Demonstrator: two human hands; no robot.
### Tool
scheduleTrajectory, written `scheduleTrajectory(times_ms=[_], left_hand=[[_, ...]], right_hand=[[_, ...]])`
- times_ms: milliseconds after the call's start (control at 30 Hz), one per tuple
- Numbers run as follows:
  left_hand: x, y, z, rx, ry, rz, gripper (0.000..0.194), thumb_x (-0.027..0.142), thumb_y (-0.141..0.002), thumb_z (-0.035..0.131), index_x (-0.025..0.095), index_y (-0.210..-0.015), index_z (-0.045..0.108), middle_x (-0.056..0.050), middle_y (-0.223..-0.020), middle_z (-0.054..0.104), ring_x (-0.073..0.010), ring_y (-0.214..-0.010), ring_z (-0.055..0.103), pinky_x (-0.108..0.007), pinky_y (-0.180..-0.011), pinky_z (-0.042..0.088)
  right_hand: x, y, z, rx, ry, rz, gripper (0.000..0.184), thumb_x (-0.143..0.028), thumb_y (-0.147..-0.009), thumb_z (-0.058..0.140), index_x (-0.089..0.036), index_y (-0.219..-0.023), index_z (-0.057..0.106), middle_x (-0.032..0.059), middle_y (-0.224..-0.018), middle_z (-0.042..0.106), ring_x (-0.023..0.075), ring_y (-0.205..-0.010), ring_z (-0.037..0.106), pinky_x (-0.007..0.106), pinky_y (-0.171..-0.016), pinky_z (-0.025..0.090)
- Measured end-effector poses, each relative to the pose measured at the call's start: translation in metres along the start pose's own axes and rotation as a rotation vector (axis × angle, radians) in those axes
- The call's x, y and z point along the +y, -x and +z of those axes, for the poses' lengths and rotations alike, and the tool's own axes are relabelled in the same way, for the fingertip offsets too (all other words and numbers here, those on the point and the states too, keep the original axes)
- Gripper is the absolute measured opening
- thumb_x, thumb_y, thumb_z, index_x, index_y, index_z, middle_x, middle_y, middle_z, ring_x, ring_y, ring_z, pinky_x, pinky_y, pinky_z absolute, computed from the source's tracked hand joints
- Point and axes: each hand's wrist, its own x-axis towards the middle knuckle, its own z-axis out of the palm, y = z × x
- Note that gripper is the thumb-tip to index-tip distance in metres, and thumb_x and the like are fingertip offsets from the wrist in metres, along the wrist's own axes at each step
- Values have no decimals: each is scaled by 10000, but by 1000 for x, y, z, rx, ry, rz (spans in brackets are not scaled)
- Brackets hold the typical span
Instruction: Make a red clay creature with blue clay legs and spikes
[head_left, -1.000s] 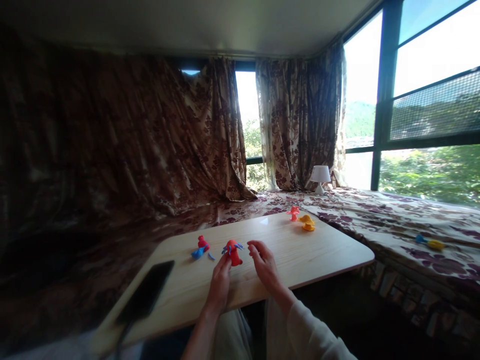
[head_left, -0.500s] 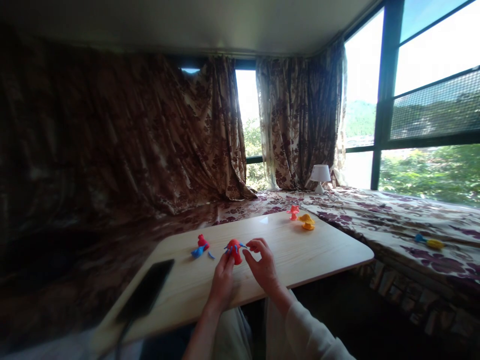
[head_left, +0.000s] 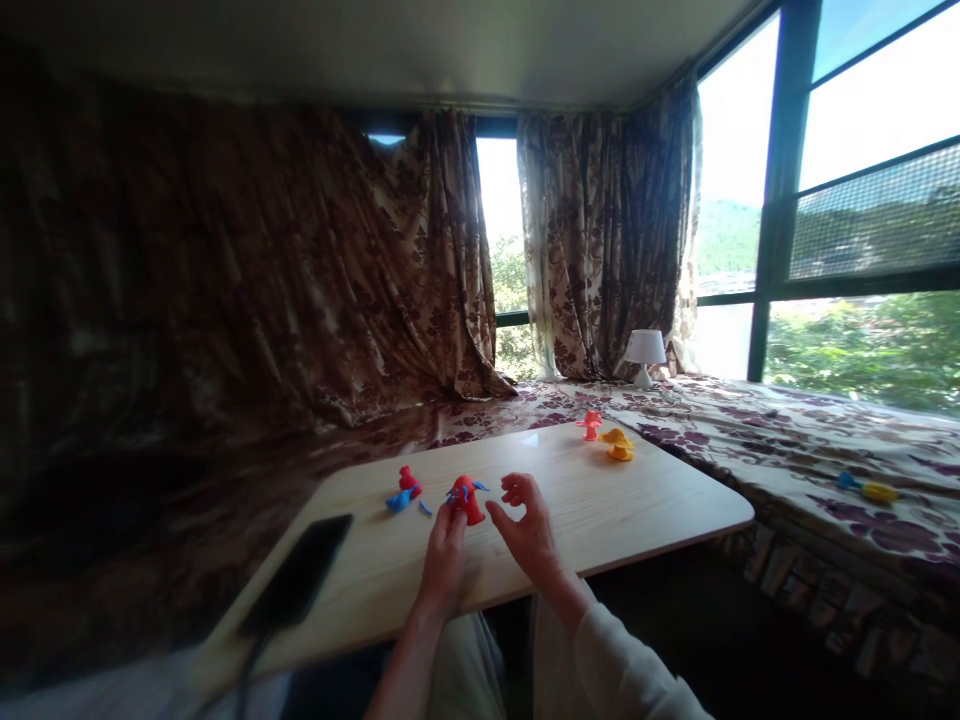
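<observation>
1. Right hand [head_left: 534, 530] has backed off slightly: half a second ago its fingertips were right at a blue strip [head_left: 480, 487] on the red figure [head_left: 471, 503]; now a small gap shows.
2. Red figure is in the left hand [head_left: 448, 555], over the near half of the table [head_left: 600, 520]. Can't tell if its base touches the wood.
3. Handling guess: modelling clay, so light, soft, a bit tacky, not slippery. Dents under pressure. Thin blue strips look like the weak points; could bend or peel. Best hold: thick red stem, light pinch.
4. Left hand: reaches in from the near side, fingers closed lightly round the figure's near-left side, thumb up. Exact finger contact is hidden.
5. Right hand: just right of the figure, wrist bent inward, fingers curled, thumb apart from index. Nothing visible in the gap.
6. Left of the figure: loose blue strip [head_left: 425, 508], then blue lump [head_left: 398, 502] against red lump [head_left: 409, 482].
7. Far edge: pink figure [head_left: 591, 426] beside yellow figure [head_left: 618, 446].
</observation>
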Motion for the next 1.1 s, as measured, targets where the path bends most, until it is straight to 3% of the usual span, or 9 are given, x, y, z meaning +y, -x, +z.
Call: scheduleTrajectory(times_ms=[100, 200, 333, 500, 733, 1100], left_hand=[[-3, -2, -1, 31, 41, -82, 331, 406, -802, 539, 187, -1020, 658, -85, -1010, 693, -232, -963, 609, -354, -902, 413], [0, -3, 0, 31, 153, -158, 332, 387, -773, 579, 185, -1026, 654, -81, -1054, 688, -234, -1016, 596, -340, -911, 415], [9, -1, 4, 0, 199, -170, 347, 414, -760, 612, 186, -1018, 658, -73, -1047, 696, -229, -1051, 590, -322, -916, 418], [18, 3, 6, -77, 202, -131, 440, 403, -691, 704, 172, -1057, 627, -64, -962, 723, -226, -968, 635, -347, -907, 442], [14, 1, 5, -27, 224, -117, 433, 344, -678, 715, 174, -1071, 649, -68, -1050, 714, -237, -1056, 611, -369, -959, 424], [13, 1, 7, -54, 227, -115, 415, 343, -652, 734, 155, -1018, 679, -80, -1011, 734, -247, -1002, 640, -389, -932, 453]], right_hand=[[0, 1, 0, -135, 30, 15, 62, -173, -746, 601, -194, -757, 544, 0, -707, 568, 151, -627, 547, 277, -604, 458], [0, 3, 1, -270, 70, 4, 56, -159, -744, 603, -191, -722, 562, -6, -679, 565, 145, -608, 538, 267, -591, 442], [1, 4, 2, -273, 83, 29, 35, -158, -767, 588, -187, -749, 581, 0, -696, 584, 140, -607, 545, 259, -589, 439], [-1, 4, 1, -318, 69, -38, 78, -129, -751, 546, -194, -761, 589, -3, -704, 575, 137, -617, 550, 254, -596, 446], [1, 3, 1, -104, 54, 39, 71, -159, -717, 547, -195, -777, 538, -9, -667, 572, 147, -593, 556, 269, -595, 472], [-4, 2, -1, -147, 37, -9, 51, -169, -742, 587, -203, -772, 563, -9, -705, 560, 137, -610, 551, 267, -601, 479]])
